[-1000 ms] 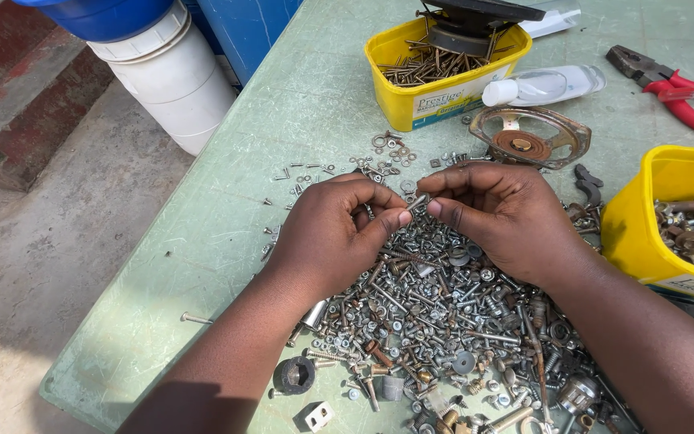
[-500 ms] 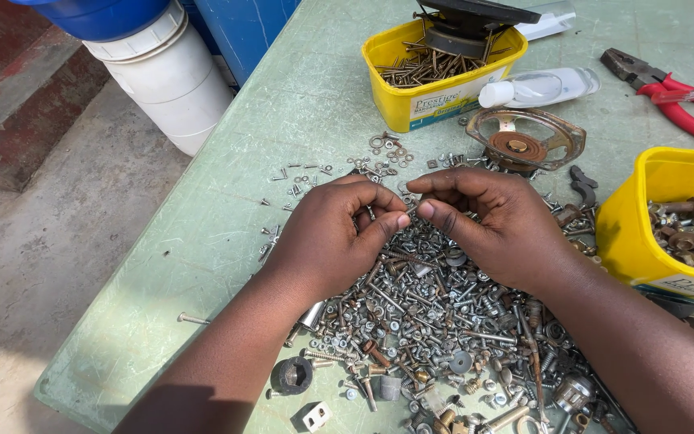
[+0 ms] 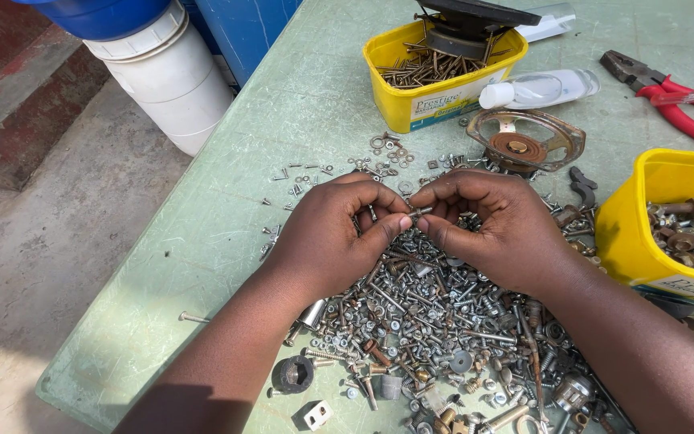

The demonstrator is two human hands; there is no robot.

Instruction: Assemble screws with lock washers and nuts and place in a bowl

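My left hand (image 3: 335, 237) and my right hand (image 3: 496, 229) meet fingertip to fingertip over a heap of screws, bolts, nuts and washers (image 3: 435, 337) on a pale green table (image 3: 226, 233). Between the thumbs and forefingers of both hands sits one small metal screw (image 3: 417, 214), pinched from both sides. The other fingers are curled in. Part of the heap lies hidden under my palms and forearms.
A yellow tub of nails and screws (image 3: 435, 76) stands at the back, another yellow tub of rusty nuts and bolts (image 3: 676, 229) at the right. A rusty speaker frame (image 3: 524, 145), a white bottle (image 3: 540, 88), red-handled pliers (image 3: 676, 100). A white bucket (image 3: 166, 80) stands off the table's left edge.
Both hands stay over the heap, working the small screw between the fingertips. The view has shifted slightly; nothing else on the table has moved.
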